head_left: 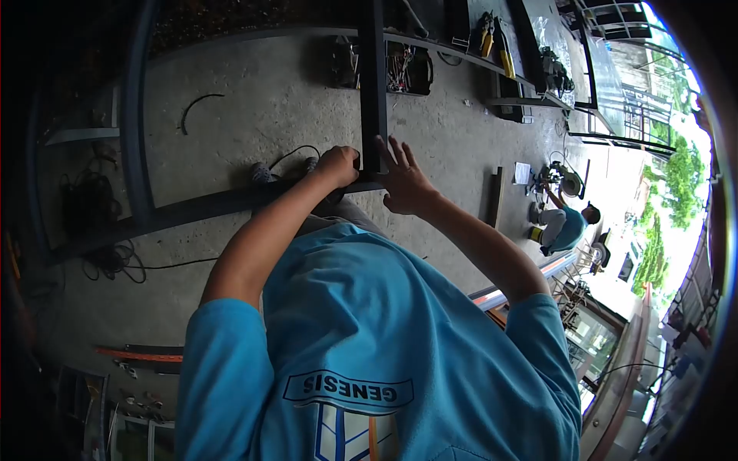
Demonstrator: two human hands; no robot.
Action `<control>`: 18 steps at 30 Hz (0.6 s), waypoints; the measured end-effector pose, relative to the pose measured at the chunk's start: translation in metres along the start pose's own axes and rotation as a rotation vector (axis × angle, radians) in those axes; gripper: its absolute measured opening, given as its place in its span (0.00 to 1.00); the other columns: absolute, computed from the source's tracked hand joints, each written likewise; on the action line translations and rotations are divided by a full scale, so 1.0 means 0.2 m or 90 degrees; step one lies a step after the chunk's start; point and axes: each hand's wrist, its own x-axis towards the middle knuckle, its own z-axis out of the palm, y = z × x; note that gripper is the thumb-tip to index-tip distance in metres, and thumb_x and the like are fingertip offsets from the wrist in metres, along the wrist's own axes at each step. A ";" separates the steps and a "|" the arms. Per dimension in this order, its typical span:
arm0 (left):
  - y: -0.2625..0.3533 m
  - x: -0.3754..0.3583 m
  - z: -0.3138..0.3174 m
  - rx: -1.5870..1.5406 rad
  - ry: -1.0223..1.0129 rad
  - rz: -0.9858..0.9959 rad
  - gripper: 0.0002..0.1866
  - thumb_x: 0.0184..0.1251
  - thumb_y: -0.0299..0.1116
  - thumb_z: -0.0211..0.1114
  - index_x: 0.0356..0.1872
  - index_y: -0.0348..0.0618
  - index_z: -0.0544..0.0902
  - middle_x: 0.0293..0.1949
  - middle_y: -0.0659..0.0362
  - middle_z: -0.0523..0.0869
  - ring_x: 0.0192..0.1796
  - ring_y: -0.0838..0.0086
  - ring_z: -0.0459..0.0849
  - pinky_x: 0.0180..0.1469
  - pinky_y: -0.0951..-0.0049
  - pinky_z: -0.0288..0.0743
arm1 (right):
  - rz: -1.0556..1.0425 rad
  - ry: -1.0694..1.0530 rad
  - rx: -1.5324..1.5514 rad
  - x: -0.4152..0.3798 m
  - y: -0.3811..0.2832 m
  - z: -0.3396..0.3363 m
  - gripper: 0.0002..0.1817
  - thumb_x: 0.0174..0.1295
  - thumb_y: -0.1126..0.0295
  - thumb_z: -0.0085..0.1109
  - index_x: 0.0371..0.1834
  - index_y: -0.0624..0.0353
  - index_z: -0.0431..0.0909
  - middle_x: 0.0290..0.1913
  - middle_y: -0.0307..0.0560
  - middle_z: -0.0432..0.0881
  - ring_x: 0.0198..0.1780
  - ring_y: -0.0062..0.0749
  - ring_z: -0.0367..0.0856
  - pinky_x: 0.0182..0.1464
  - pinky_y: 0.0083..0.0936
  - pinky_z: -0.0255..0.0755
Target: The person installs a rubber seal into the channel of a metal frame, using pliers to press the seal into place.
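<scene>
A dark metal frame spans the upper left, with one square bar [373,92] running away from me and a near rail [192,206] crossing in front of my body. My left hand [336,167] is closed beside the corner where bar and rail meet. Something dark shows at its fingers, too small to name. On the other side of that bar, my right hand [407,180] has its fingers spread, with the fingertips at the bar's side near its end.
A black tool tray [407,69] lies on the concrete floor beyond the bar. Yellow-handled snips [487,34] rest on a rack at upper right. A co-worker [569,227] crouches by a cut-off saw [570,183] on the right. Cables [115,261] lie at left.
</scene>
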 end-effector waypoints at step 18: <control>0.06 0.00 -0.02 0.039 -0.023 -0.002 0.14 0.44 0.31 0.68 0.35 0.41 0.82 0.39 0.47 0.85 0.45 0.52 0.84 0.49 0.58 0.77 | -0.146 0.004 -0.080 0.05 0.09 0.02 0.28 0.51 0.67 0.55 0.61 0.45 0.76 0.78 0.53 0.45 0.79 0.50 0.41 0.76 0.54 0.37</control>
